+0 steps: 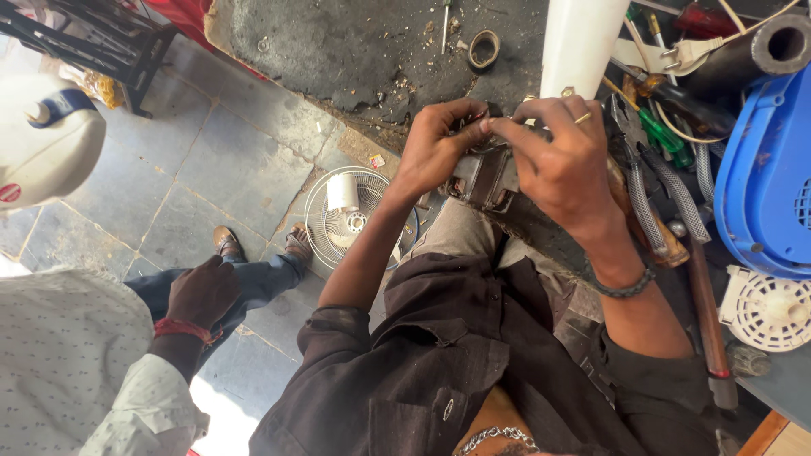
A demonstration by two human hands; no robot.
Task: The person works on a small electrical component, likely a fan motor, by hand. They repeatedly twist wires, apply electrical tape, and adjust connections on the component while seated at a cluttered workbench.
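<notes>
Because the left hand [435,143] and the right hand [553,156] both pinch the small dark metal part [483,177] with just their fingertips, right over the lap at the desk [355,51] edge, it could slip and drop to the floor [211,169].

The person wears a dark brown shirt [439,363] with rolled sleeves, a dark beaded bracelet [623,285], a gold ring [583,118] and what looks like a silver neck chain [494,437].
</notes>
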